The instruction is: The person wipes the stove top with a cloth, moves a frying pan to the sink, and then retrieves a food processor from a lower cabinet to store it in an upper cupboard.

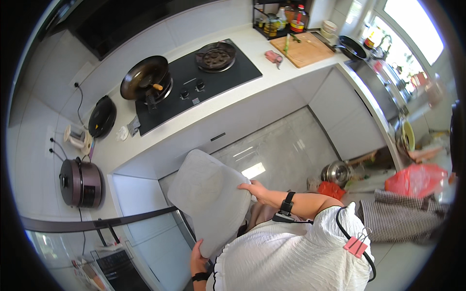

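Observation:
A large grey cushion or padded mat [211, 192] with rounded corners is held out in front of my body, above the tiled floor. My right hand [255, 191] grips its right edge, thumb on top and the other fingers hidden beneath. At its lower left corner, my left hand [199, 254] holds the edge, with the fingers partly under it. Black straps circle both wrists or forearms. Beyond the cushion runs the white counter, with a black gas hob [196, 87] set into it.
A wok [145, 78] and a dark moulded pan [216, 57] sit on the hob. An electric cooker [81, 183] stands at left, near a glass sliding door [156, 251]. Metal pots [336, 172], a red bag [331, 190] and a checked cloth [400, 218] lie at right.

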Available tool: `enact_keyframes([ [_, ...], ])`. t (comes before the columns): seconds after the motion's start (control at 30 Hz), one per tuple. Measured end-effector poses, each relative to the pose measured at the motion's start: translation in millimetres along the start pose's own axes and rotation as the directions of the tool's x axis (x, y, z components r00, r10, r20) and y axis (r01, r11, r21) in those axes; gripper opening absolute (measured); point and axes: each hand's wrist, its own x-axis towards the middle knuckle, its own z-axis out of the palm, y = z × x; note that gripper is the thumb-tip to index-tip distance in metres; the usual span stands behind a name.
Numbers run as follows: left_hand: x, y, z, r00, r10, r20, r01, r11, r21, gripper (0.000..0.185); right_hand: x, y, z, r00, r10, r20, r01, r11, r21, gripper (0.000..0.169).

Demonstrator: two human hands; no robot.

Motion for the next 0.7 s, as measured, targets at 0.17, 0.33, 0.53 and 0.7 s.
enact_keyframes([
  [0.17, -17.0, 2.9, 3.6, 0.961, 0.233, 0.151, -0.269, 0.917, 0.294, 0.049, -59.5, 33.8, 41.0, 1.0, -0.006, -0.017, 0.006, 1.0, -0.014, 0.07],
  [0.33, 8.2, -1.8, -21.7, 0.957, 0.162, 0.242, -0.218, 0.949, 0.226, 0.039, -73.6, 55.8, 62.0, 0.995, 0.097, 0.017, -0.099, 0.969, 0.224, 0.055],
  [0.53, 2.0, -2.9, -3.2, 0.992, -0.047, 0.117, 0.023, 0.98, 0.198, 0.035, -55.8, 101.4, 53.3, 0.967, -0.066, -0.247, 0.085, 0.994, 0.066, 0.043],
  [0.7, -12.0, 5.8, 33.5, 0.994, -0.06, 0.088, 0.017, 0.906, 0.422, 0.039, -56.4, 102.9, 25.7, 0.897, -0.215, -0.386, 0.203, 0.977, -0.072, 0.041],
])
